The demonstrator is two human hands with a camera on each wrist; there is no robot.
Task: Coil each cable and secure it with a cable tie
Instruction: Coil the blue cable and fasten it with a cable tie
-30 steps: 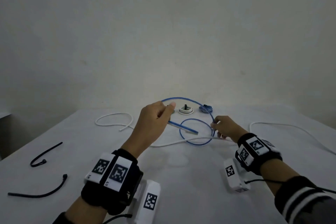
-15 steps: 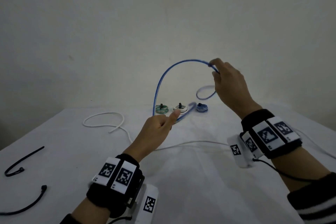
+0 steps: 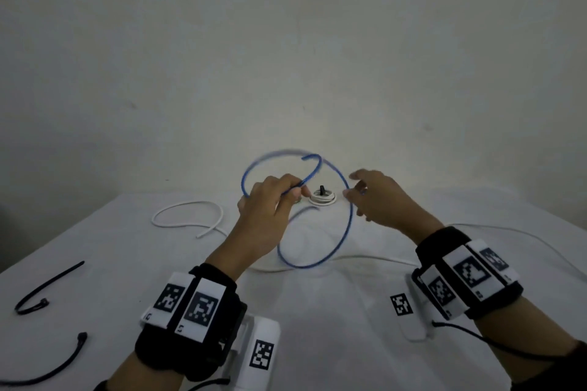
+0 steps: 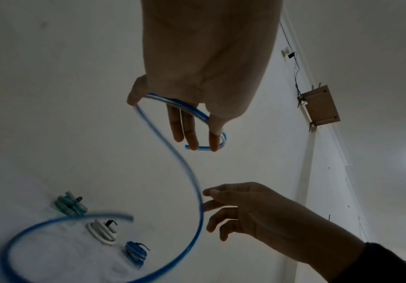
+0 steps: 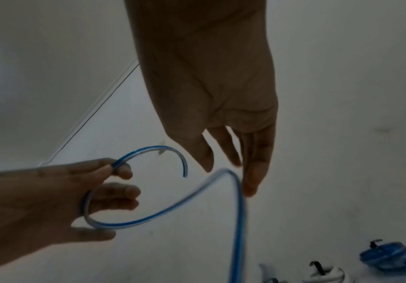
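Observation:
A blue cable (image 3: 347,225) hangs in loops above the white table (image 3: 317,343). My left hand (image 3: 273,203) holds it up, thumb and fingers pinching the strand near its free end. In the left wrist view the blue cable (image 4: 192,181) curls across my left hand (image 4: 204,76) and sweeps down in a wide arc. My right hand (image 3: 378,200) hovers just right of the loop, fingers loose and spread. In the right wrist view the fingertips of my right hand (image 5: 221,95) brush the blue cable (image 5: 163,210) without gripping it.
A loose white cable (image 3: 187,216) lies across the table under the loop. Two black cable ties (image 3: 41,289) lie at the left edge. Three tied coils sit at the back: green coil (image 4: 70,206), white coil (image 4: 102,231), blue coil (image 4: 136,252).
My right hand came down from high above the table and let go of the blue cable. The cable now forms another loop at my left hand, which has risen slightly.

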